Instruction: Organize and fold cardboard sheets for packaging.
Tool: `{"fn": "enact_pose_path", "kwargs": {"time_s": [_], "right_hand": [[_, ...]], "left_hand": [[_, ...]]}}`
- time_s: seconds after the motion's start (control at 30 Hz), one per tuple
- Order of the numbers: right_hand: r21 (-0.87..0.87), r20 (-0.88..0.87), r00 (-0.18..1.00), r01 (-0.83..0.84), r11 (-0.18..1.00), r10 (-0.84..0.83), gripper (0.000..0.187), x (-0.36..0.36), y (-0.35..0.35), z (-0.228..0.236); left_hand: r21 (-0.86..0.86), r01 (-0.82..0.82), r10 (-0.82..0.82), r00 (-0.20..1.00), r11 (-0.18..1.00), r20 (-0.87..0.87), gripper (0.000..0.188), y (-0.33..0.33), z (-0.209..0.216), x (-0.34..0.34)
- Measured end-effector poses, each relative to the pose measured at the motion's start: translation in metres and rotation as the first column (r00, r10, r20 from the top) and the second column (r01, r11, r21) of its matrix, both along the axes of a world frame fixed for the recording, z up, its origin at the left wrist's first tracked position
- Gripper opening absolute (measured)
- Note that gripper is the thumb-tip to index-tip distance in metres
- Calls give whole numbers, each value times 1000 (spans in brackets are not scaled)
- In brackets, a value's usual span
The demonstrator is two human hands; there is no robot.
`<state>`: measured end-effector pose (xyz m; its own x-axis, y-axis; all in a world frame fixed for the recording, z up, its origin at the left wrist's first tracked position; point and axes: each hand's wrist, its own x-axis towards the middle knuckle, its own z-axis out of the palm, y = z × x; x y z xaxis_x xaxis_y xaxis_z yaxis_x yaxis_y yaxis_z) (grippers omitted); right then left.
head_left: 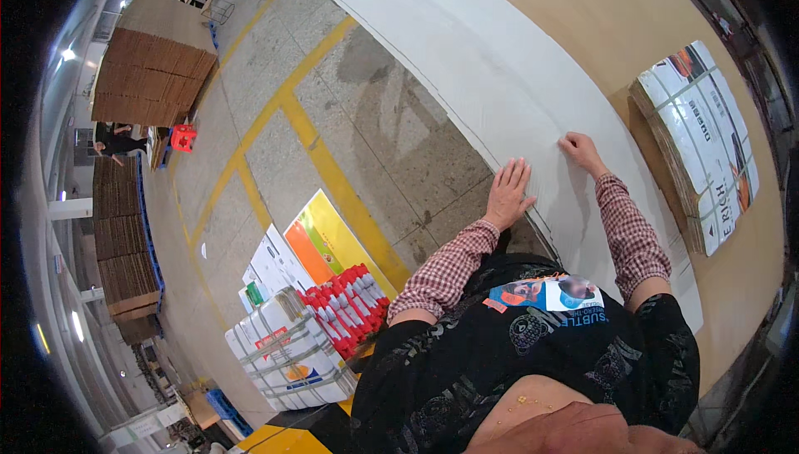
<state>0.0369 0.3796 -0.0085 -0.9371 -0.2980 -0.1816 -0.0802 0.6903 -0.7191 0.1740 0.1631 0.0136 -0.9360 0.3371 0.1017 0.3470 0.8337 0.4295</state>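
Left hand point(508, 192) lies flat, fingers spread, palm down on the near edge of a long white cardboard sheet point(491, 71). Right hand point(583, 153) also flat on the same sheet, fingers loosely together, a little farther in and to the right of the left. Neither hand grips; both press on top. Sheet runs away from the person across a brown table point(649, 13), its left edge overhanging the concrete floor point(374, 129). Strapped stack of printed flat cartons point(703, 142) sits on the table well right of the right hand. Bundled white cartons point(287, 358) and red-capped items point(349, 308) stand on the floor at lower left.
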Motion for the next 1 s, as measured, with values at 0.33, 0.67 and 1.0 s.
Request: {"fn": "enact_pose_path", "kwargs": {"time_s": [0.33, 0.67, 1.0], "right_hand": [[-259, -89, 966, 211, 943, -241, 17, 15, -10, 11], [-157, -42, 999, -26, 987, 19, 17, 3, 7, 27], [-34, -76, 997, 0, 999, -3, 28, 17, 14, 1]], "left_hand": [[33, -8, 10, 999, 999, -39, 71, -2, -1, 2], [-1, -5, 5, 999, 1000, -33, 70, 2, -3, 4], [13, -5, 5, 999, 1000, -38, 71, 4, -3, 2]]}}
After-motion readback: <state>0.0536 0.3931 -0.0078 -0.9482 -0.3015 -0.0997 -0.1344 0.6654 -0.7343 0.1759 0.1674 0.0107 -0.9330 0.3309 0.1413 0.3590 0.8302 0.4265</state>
